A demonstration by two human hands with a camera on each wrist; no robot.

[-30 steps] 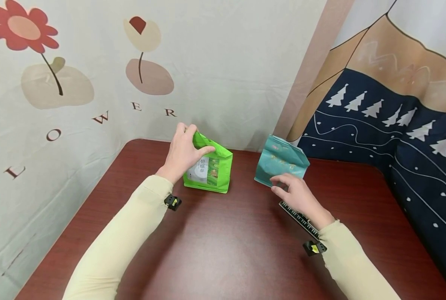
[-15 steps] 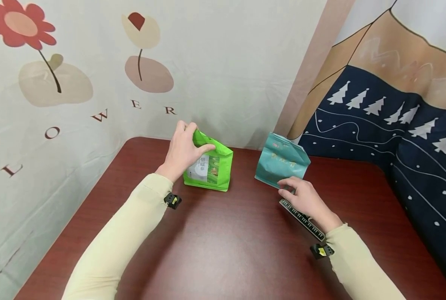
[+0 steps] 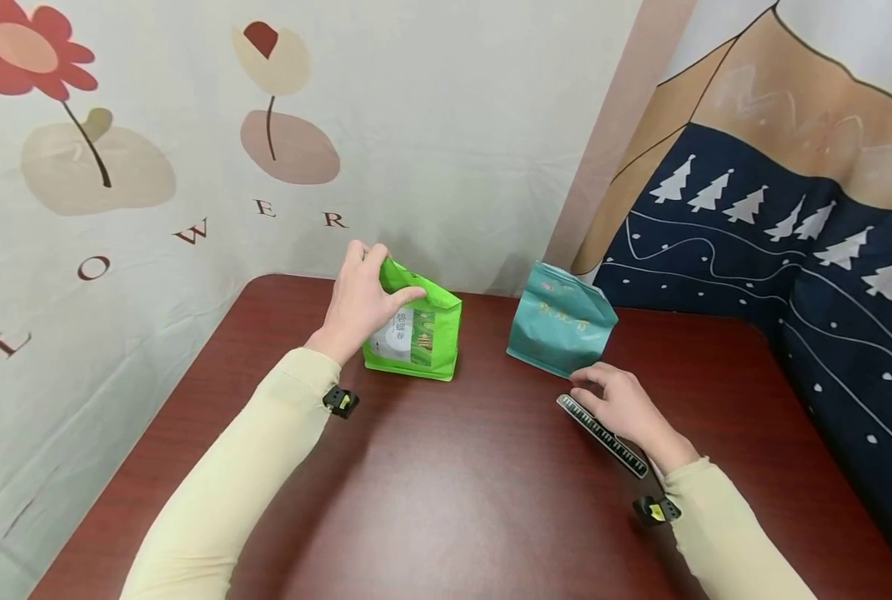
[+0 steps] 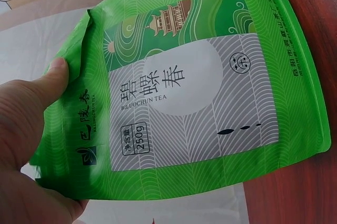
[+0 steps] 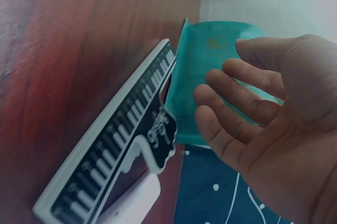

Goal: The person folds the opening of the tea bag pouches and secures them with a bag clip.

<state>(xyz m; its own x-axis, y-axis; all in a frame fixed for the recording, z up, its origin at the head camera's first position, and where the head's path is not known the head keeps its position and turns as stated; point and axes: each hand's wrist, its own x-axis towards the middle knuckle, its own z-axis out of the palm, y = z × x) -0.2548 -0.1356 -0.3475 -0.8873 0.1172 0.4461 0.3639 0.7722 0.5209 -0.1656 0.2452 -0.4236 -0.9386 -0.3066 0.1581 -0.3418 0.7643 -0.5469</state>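
Observation:
In the head view my left hand (image 3: 358, 298) grips the top left corner of an upright bright green tea bag (image 3: 446, 337). In the left wrist view the thumb lies on the front of this tea bag (image 4: 184, 87), which reads "Biluochun tea, 250g". My right hand (image 3: 626, 408) hovers over a long strip with a piano-key pattern (image 3: 603, 435) on the table, its fingers loosely bent and holding nothing. Seen from the right wrist, the piano-key strip (image 5: 116, 134) has a dark wavy-edged part with white script; its exact kind I cannot tell. Behind that hand stands a teal bag (image 3: 562, 325).
The reddish-brown table (image 3: 446, 492) ends at the back against a pale cloth (image 3: 446, 150) with printed flowers. On the right hangs a dark blue cloth (image 3: 716, 250) with white trees. The two bags stand apart near the back edge.
My right hand has drawn back from the front of the teal bag, rightward and nearer to me, showing more of the piano-key strip. The left hand keeps its grip on the green tea bag.

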